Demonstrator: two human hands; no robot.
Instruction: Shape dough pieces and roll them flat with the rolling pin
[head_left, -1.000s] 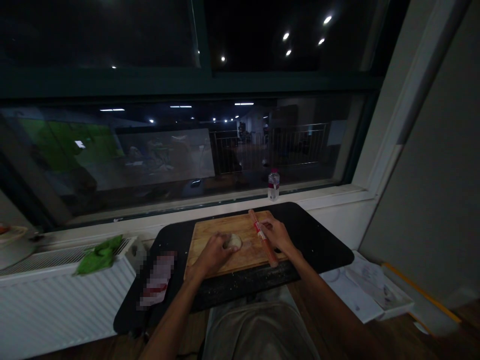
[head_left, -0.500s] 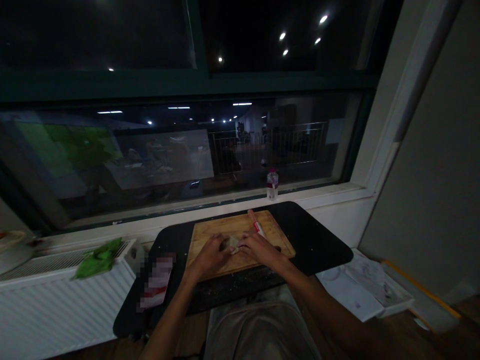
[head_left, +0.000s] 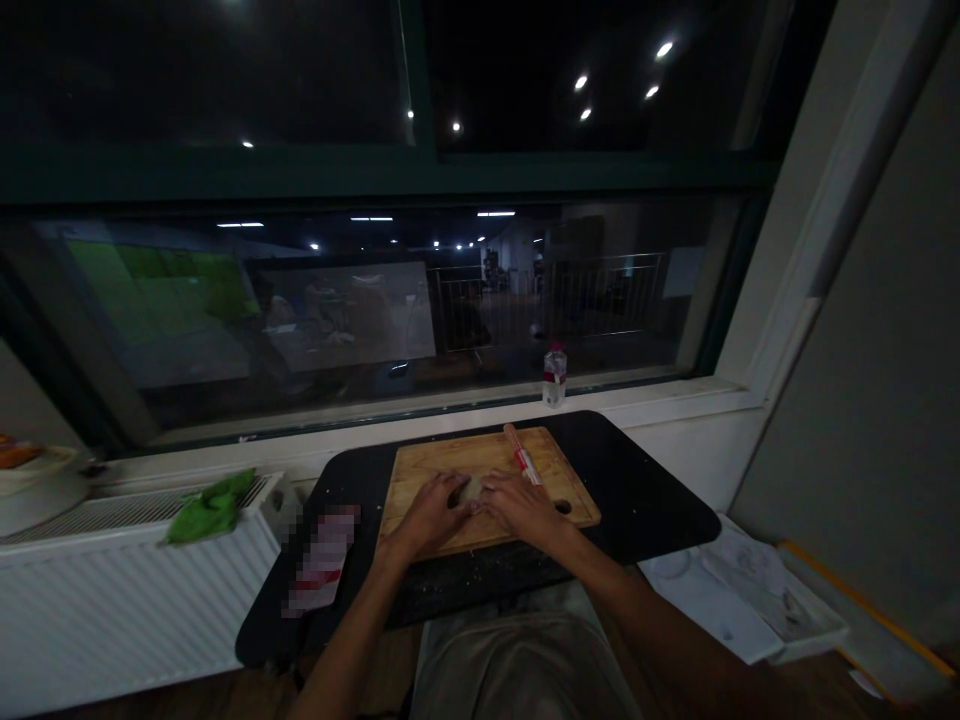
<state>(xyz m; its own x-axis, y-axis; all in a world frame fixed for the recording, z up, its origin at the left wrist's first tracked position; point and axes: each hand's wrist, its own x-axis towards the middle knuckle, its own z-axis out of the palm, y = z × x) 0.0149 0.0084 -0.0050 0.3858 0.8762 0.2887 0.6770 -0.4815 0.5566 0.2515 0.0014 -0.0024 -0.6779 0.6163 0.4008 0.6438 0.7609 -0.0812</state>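
A pale, soft lump of dough lies on the wooden cutting board, between my two hands. My left hand curves round its left side, with the thumb near the front. From the right, my right hand presses against the lump with bent fingers and hides part of it. Behind my right hand, a slim wooden rod with a red and white wrapper rests at a slant on the board; it looks like a rolling pin.
The board lies on a black table by a window. A blurred-out packet is at the table's left. A water bottle stands on the sill. A green cloth hangs over the radiator. White boxes are low at the right.
The whole view has shifted slightly, so things sit further right and mostly lower. Both hands stay at the dough; my right hand now covers more of it.
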